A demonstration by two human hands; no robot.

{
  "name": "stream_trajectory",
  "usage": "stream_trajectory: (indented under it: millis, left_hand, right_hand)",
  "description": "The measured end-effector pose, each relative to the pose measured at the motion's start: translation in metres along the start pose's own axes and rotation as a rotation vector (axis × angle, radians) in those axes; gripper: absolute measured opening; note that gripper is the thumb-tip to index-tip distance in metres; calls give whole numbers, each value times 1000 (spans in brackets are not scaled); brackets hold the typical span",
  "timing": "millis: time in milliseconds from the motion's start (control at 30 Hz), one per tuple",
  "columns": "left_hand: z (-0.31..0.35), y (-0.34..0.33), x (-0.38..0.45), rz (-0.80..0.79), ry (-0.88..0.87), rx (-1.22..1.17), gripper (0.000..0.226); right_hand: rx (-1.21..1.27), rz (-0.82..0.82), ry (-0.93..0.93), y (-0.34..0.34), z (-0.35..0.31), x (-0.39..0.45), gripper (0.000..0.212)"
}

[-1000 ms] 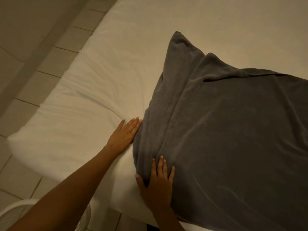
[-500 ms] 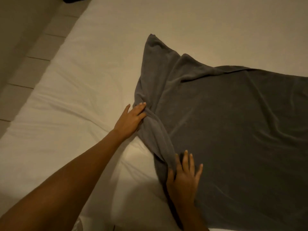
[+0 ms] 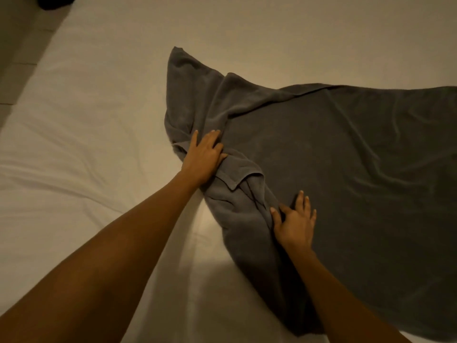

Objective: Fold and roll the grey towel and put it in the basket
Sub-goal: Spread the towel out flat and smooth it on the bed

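The grey towel (image 3: 333,149) lies spread over the white bed (image 3: 86,149), reaching past the right edge of the view. Its left edge is bunched into a loose roll running from upper left to lower right. My left hand (image 3: 204,154) rests flat on the upper part of that roll, fingers extended over the cloth. My right hand (image 3: 294,220) presses the lower part, thumb against the bunched fold, fingers spread on the flat towel. No basket is in view.
The bed's left edge meets a tiled floor (image 3: 17,58) at the upper left. A dark object (image 3: 55,1) sits at the top left on the floor. White sheet stretches above and left of the towel.
My left hand has moved right onto the towel and pushed its left edge inward, rolling it over. My right hand shifted right with the fold. The view moved further over the bed.
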State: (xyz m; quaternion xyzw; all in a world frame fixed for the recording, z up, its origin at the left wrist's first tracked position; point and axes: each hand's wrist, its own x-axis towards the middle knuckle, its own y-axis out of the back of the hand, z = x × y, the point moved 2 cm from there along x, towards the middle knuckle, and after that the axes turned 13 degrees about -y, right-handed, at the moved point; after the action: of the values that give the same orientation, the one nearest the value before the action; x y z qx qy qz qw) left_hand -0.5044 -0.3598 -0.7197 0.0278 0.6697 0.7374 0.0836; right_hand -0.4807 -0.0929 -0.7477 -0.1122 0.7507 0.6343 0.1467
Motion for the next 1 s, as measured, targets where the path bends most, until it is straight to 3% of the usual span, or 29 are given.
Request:
stream_trajectory:
  millis: [167, 367, 433, 533, 667, 867, 1000]
  left_hand:
    - [-8, -11, -35, 55, -10, 50, 59]
    - [-30, -8, -67, 84, -57, 114, 61]
    - [-42, -4, -70, 116, -21, 126, 62]
    - [-59, -1, -70, 99, 49, 124, 63]
    - [-68, -5, -58, 31, 24, 71, 57]
    - [-82, -3, -46, 147, -84, -20, 45]
    - [-94, -2, -43, 219, -129, -128, 33]
  right_hand:
    - [17, 32, 18, -4, -11, 5, 49]
    - [77, 213, 289, 4, -54, -9, 72]
    - [79, 265, 302, 4, -67, -15, 80]
    - [81, 336, 267, 1, -85, -28, 78]
    - [-61, 357, 439, -18, -101, -35, 72]
    - [-253, 303, 255, -25, -112, -9, 70]
    - [-287, 353, 251, -22, -121, 10, 61]
